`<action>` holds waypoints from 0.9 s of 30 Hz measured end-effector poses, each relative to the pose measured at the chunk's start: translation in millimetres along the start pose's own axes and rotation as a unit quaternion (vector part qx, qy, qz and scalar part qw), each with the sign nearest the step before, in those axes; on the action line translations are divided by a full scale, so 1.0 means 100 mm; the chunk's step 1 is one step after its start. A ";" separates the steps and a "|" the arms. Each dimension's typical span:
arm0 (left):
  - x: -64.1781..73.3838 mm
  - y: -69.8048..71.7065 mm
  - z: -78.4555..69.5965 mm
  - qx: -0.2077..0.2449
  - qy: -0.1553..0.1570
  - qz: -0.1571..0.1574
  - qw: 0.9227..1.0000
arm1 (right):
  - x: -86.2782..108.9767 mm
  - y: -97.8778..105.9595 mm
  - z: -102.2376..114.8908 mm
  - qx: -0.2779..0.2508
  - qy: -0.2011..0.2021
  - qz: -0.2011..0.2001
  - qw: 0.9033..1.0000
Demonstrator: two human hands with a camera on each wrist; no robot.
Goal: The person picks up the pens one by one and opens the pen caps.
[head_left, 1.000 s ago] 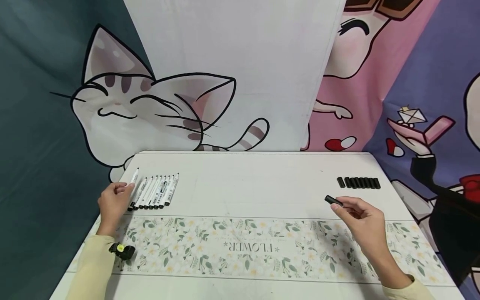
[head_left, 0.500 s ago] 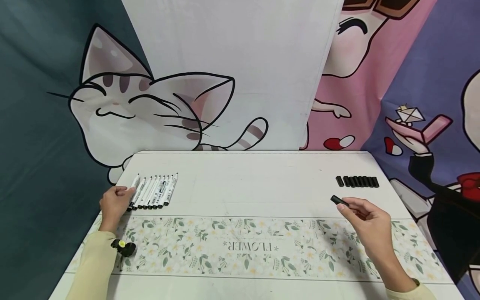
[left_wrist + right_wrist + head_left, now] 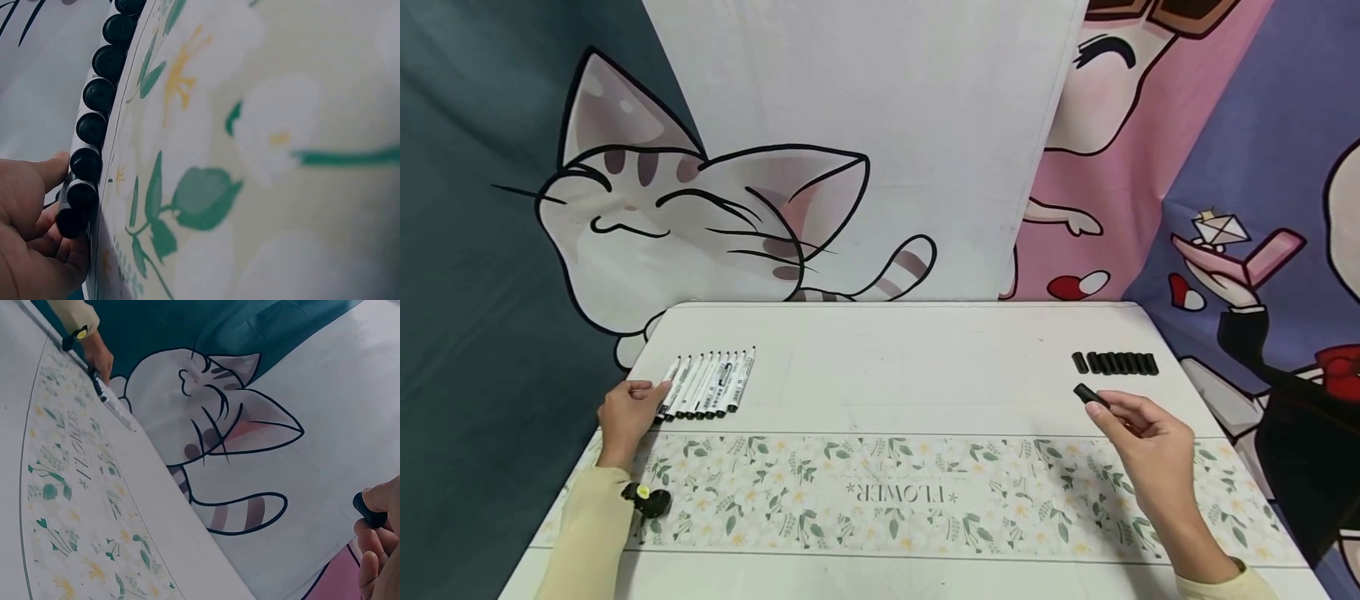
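Observation:
My left hand (image 3: 628,421) is at the left end of a row of white markers (image 3: 711,387), which lie side by side with black ends toward me. In the left wrist view its thumb and fingers pinch the outermost marker (image 3: 72,223), whose black end sits against its neighbour. My right hand (image 3: 1150,446) holds a black marker cap (image 3: 1086,393) above the table, between thumb and fingertips. Just beyond it, a row of black caps (image 3: 1123,363) lies on the table, the leftmost slightly apart from the others.
The white table (image 3: 880,367) carries a floral printed band (image 3: 790,500) across its front half. Cartoon-printed cloths (image 3: 880,108) hang behind and beside it. A small black device (image 3: 647,500) is strapped on the left wrist.
My left hand has drawn the outermost marker back toward me, level with the row. My right hand, still holding the cap, has moved right, closer to the row of caps.

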State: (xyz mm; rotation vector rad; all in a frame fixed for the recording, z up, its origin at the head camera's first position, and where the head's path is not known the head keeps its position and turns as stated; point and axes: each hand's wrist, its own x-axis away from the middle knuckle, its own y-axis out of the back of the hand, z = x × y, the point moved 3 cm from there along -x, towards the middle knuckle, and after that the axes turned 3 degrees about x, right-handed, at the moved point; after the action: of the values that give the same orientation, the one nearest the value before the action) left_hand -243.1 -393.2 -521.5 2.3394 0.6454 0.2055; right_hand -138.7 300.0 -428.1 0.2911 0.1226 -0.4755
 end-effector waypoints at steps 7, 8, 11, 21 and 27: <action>0.04 0.02 -0.06 0.003 -0.010 -0.003 1.000 | -0.04 0.05 -0.02 -0.033 -0.011 -0.022 0.999; 0.06 0.02 -0.09 0.006 -0.014 -0.009 1.000 | -0.04 0.05 -0.03 -0.043 -0.010 -0.024 0.999; 0.13 0.00 -0.20 0.021 -0.046 -0.036 0.998 | -0.08 0.07 -0.05 -0.085 -0.007 -0.029 0.996; 0.60 -0.16 -0.86 0.020 -0.212 -0.078 0.974 | -0.27 0.15 -0.18 -0.136 -0.012 -0.077 0.988; 0.94 -0.28 -1.17 0.047 -0.269 -0.058 0.960 | -0.45 0.27 -0.29 -0.132 -0.021 -0.116 0.984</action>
State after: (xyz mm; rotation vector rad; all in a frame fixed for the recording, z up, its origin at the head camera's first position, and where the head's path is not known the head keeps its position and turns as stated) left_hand -210.0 -260.1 -454.6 2.2886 0.5203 -0.5100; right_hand -167.0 350.8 -441.1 0.0057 0.1787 -0.6890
